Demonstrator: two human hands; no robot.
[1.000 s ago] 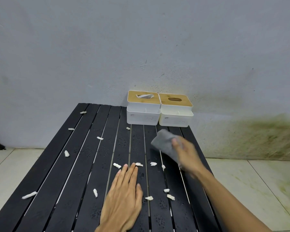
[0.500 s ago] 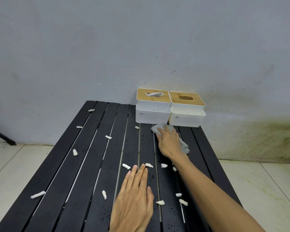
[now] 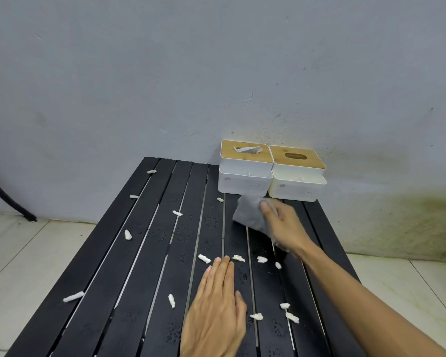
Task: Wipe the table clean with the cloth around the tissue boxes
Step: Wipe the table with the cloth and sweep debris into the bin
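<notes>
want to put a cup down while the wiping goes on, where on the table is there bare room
Barest: the far slats of the table left of the left tissue box, bordered by scraps. Also the near-left slats between the left hand and the table edge, with one scrap. Crowded: the scrap row beyond the left fingertips, and in front of the boxes, where the right hand holds the cloth.

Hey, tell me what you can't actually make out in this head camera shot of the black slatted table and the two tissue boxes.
- Head view: the part of the grey cloth under the right hand is hidden by that hand.
- The black slatted table has its near end cut off by the bottom edge.
- The small marks on the two white tissue boxes with wooden lids are too small to read.
- The slats beneath the flat left hand are covered.
</notes>
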